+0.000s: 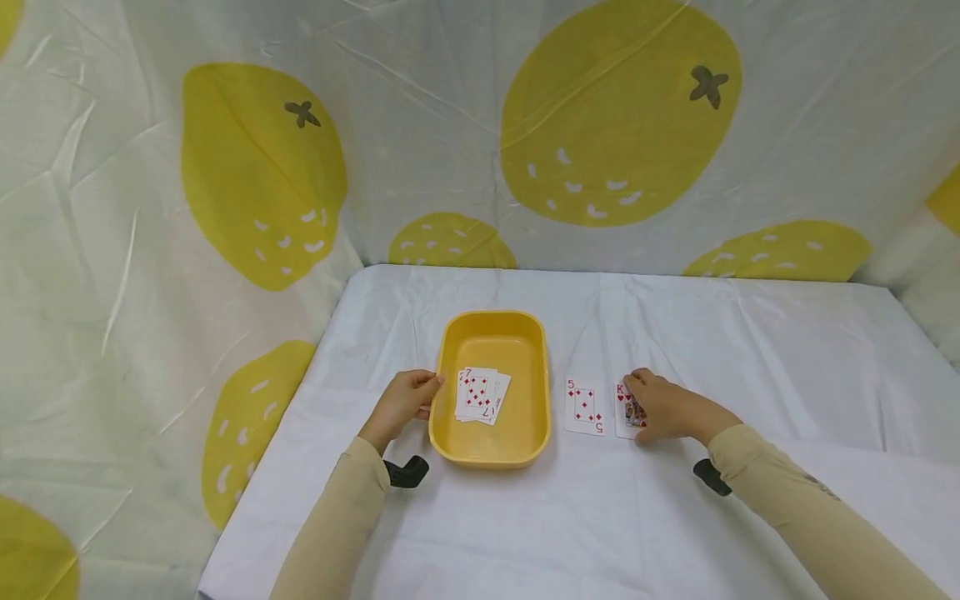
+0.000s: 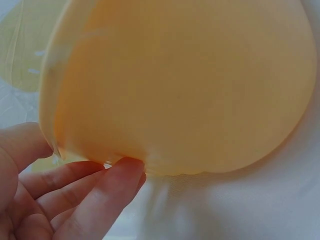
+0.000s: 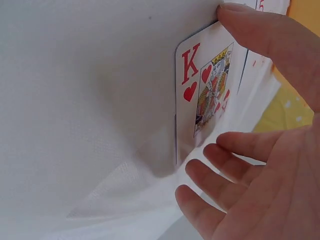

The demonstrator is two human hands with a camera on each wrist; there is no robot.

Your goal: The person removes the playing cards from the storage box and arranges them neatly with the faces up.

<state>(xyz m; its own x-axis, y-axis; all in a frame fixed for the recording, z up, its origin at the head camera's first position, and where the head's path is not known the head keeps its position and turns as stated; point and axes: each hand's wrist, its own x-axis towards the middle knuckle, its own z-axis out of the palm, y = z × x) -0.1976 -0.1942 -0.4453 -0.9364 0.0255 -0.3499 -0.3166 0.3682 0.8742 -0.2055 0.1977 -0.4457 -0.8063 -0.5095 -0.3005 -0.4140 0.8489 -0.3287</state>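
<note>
My left hand (image 1: 403,406) holds the left side of a yellow plastic tray (image 1: 536,446), its thumb (image 2: 117,185) pressed to the tray's outer wall in the left wrist view. Inside the tray lies a small, loose stack of playing cards, a seven of diamonds (image 1: 477,392) on top. To the right, my right hand (image 1: 667,406) spans a king of hearts (image 3: 212,85) lying face up on the cloth. Its thumb (image 3: 250,25) touches one end of the card, while the slightly bent fingers spread by the other end.
A five of diamonds (image 1: 584,407) lies face up between the tray and the king. White cloth (image 1: 810,375) covers the table. A lemon-print curtain (image 1: 450,150) hangs behind and along the left side. Black wrist straps (image 1: 407,472) show beneath both forearms.
</note>
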